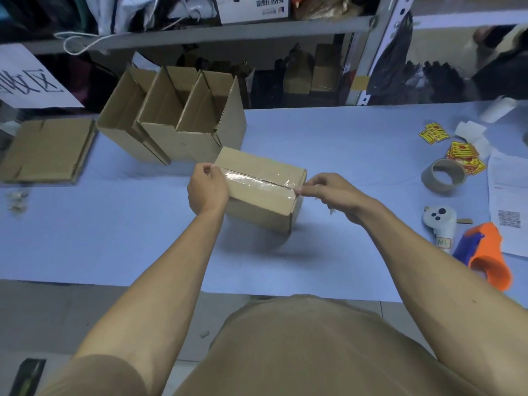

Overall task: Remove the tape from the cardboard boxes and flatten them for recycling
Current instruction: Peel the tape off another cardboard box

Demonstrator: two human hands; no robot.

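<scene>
A pale blue desk [343,132] carries a taped box [263,192] at its middle, three open boxes [177,124] behind it, flattened cardboard [45,151] far left, and a tape roll [443,178], stickers [463,152], papers [505,201] and an orange dispenser [485,255] at right.

Both hands [208,189] [328,192] outstretched, fingers pinched.

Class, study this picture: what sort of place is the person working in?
Probably a packing or stockroom workbench: open brown cardboard boxes on a blue-covered table, a grey metal storage shelf behind, an orange tape dispenser.
</scene>
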